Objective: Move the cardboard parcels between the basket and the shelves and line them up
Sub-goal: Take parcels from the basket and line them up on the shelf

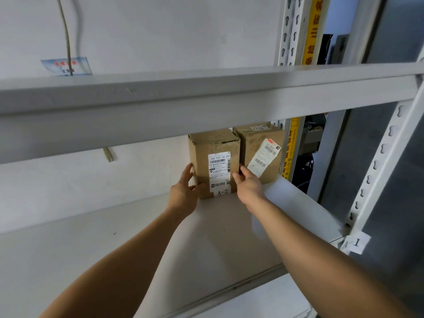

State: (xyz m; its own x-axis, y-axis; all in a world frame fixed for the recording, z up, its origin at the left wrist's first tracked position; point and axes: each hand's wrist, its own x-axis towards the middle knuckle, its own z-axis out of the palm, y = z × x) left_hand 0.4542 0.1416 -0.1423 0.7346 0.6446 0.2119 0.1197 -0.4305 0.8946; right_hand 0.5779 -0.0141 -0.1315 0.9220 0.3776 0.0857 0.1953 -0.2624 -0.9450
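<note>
A tall cardboard parcel (213,157) with a white shipping label marked A-2 stands upright on the grey shelf board (286,198). My left hand (184,191) grips its left lower edge, thumb on the front face. My right hand (246,183) holds its right lower edge, fingers reaching into the gap beside it. A second cardboard parcel (254,145) with a slanted white label stands close on the right, slightly further back. No basket is in view.
A grey shelf beam (206,104) crosses overhead just above the parcels. Perforated uprights (376,166) stand at the right with a paper tag marked A-1 (354,243). The white wall lies behind, with a cable end (108,154) hanging at left.
</note>
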